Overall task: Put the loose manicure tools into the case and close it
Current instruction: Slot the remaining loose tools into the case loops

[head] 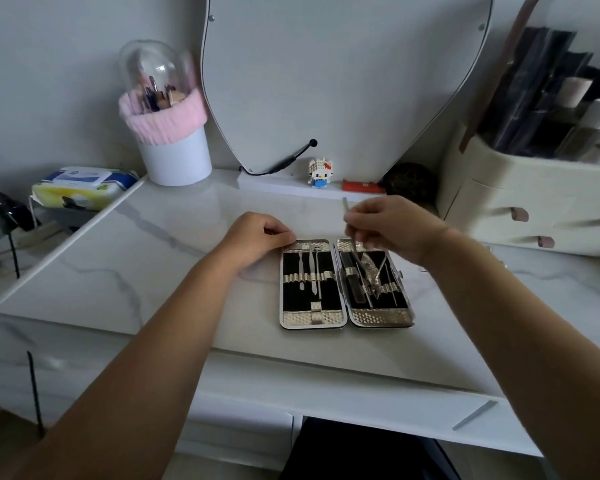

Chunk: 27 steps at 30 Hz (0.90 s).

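Note:
A manicure case [347, 318] lies open flat on the marble tabletop, with a silver textured rim and black lining. Thin metal tools [310, 271] sit under the strap in its left half. The right half holds clippers and nippers [373, 271]. My left hand [257, 237] rests at the case's top left corner, fingers curled, its fingertips against the rim. My right hand [392, 226] hovers over the top of the right half and pinches a slim metal tool [346, 211], whose upper end sticks up past my fingers while its lower end points into the case.
A heart-shaped mirror [343, 81] stands behind the case, with a small block figure [321, 173] and a red item [359, 186] on its base. A white brush holder [172, 133] stands back left, a cream drawer organiser [534, 202] at right, and a wipes pack [83, 185] far left.

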Available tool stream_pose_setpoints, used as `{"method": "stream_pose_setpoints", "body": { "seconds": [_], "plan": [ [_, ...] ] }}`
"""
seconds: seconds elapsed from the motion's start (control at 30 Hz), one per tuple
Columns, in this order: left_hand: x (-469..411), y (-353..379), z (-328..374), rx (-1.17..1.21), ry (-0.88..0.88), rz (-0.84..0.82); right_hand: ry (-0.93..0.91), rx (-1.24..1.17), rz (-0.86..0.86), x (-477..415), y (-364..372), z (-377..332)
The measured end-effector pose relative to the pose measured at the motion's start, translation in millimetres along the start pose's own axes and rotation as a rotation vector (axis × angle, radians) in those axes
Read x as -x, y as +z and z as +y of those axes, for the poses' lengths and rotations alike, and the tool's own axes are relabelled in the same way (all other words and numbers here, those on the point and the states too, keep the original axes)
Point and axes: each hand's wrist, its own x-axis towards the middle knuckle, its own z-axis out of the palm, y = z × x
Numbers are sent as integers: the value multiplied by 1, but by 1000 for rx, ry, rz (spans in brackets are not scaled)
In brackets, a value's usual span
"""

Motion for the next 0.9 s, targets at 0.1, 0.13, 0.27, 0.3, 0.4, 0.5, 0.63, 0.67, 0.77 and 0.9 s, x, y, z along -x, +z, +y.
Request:
{"method": "stream_pose_setpoints", "body": {
  "seconds": [0.1, 0.13, 0.27, 0.3, 0.4, 0.5, 0.63, 0.67, 0.77, 0.9],
  "plan": [
    [0, -1, 0, -31, -4, 7, -15, -141, -54, -18, 34, -10],
    [1, -1, 0, -38, -6, 8, -22, -135, -61, -23, 42, -9],
    [0, -2, 1, -65, 1, 0, -51, -45, -41, -35, 59, -1],
    [0, -2, 0, -64, 4, -7, -58, -29, -30, -37, 60, 1],
    [-1, -4, -2, -25, 3, -16, -81, 28, 1, -38, 64, 7],
    [-1, -5, -4, 5, 5, -19, -88, 75, 34, -39, 66, 10],
    [-1, -5, -4, 0, 19, 2, -85, 118, 37, -41, 68, 10],
    [-1, -5, -4, -7, 20, 7, -84, 120, 24, -42, 67, 10],
    [0, -4, -3, -20, 12, 1, -80, 132, -29, -44, 65, 8],
    [-1, -5, -3, -25, 26, -10, -91, 204, -50, -46, 64, 7]
  ]
}}
